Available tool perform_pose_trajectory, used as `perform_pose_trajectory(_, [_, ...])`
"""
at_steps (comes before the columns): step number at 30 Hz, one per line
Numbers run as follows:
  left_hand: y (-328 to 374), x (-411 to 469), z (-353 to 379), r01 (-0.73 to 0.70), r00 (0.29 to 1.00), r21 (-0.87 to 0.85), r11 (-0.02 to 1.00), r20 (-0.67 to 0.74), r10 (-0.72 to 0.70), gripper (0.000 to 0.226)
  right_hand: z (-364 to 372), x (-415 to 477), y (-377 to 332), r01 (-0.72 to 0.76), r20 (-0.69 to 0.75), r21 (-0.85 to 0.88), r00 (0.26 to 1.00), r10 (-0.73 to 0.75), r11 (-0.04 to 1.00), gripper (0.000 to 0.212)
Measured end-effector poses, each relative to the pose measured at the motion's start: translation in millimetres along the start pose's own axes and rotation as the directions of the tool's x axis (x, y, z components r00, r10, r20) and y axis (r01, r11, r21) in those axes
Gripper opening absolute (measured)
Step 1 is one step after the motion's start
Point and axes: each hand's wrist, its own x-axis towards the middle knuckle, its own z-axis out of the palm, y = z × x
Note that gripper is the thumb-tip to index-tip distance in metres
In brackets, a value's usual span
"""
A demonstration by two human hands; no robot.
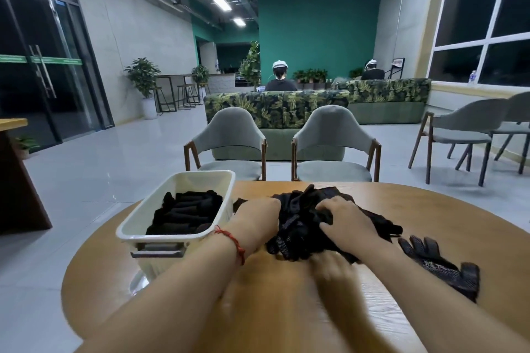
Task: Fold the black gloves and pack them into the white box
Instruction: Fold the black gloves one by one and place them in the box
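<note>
A heap of black gloves [304,209] lies in the middle of the round wooden table [430,209]. My left hand [258,215] reaches into the heap's left side, fingertips hidden in the fabric. My right hand [344,221] lies on top of the heap with its fingers curled into the gloves. The white box [177,180] stands to the left, holding several folded black gloves [186,213]. One loose black glove [438,264] lies flat at the right, apart from the heap.
Two grey chairs [229,140] [332,140] stand behind the table's far edge. The box sits close to the table's left rim. More chairs [459,135] are at the right; two people sit far back beyond a leaf-patterned sofa [275,109].
</note>
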Motion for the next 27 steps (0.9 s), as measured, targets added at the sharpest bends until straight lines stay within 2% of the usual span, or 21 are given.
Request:
perform_pose_trajectory(4, [7,19,33,0.062,0.995,-0.125,0.990,-0.072,-0.072,0.037,25,-4,25,-0.063,-0.023,0.015,0.998,0.063,0.998,0.054])
perform_pose_trajectory(7, [14,33,42,0.036,0.991,-0.167,0.985,-0.123,-0.057,0.052,34,3,26,-0.062,-0.126,-0.093,0.991,0.050,0.994,0.046])
perform_pose_trajectory(9, [26,40,43,-0.022,0.985,-0.106,0.994,-0.172,0.004,0.045,37,8,26,-0.059,-0.192,-0.096,0.981,0.040,0.994,0.032])
perform_pose_trajectory(11, [34,48,43,-0.032,0.974,-0.059,0.998,-0.226,0.018,0.029,42,10,27,-0.037,-0.261,-0.014,0.965,0.032,0.999,0.022])
perform_pose_trajectory(12, [36,51,43,-0.015,0.969,-0.088,0.996,-0.247,-0.007,0.025,43,9,29,-0.023,-0.300,0.044,0.953,0.036,0.999,0.019])
perform_pose_trajectory(14, [38,56,41,-0.012,0.952,-0.271,0.963,-0.298,-0.072,0.023,47,4,35,0.033,-0.397,0.158,0.917,0.033,0.987,0.012])
perform_pose_trajectory(16, [40,54,34,-0.055,0.940,-0.563,0.824,-0.308,-0.147,0.022,49,-4,40,0.097,-0.479,0.266,0.877,0.044,0.959,0.010])
perform_pose_trajectory(19, [44,38,19,-0.072,0.936,-0.875,0.478,-0.225,-0.272,0.026,47,-18,40,0.133,-0.506,0.478,0.849,0.149,0.868,0.010])
perform_pose_trajectory(21, [48,26,13,-0.044,0.930,-0.963,0.268,-0.137,-0.342,0.029,42,-22,41,0.107,-0.479,0.599,0.842,0.248,0.793,0.017])
perform_pose_trajectory(25, [54,1,24,-0.033,0.898,-0.996,0.077,-0.064,-0.435,0.031,37,-33,46,0.039,-0.459,0.657,0.813,0.358,0.753,0.015])
perform_pose_trajectory(27, [55,-9,36,-0.008,0.900,-0.997,-0.079,0.028,-0.435,0.033,36,-38,50,-0.018,-0.429,0.691,0.794,0.430,0.723,0.016])
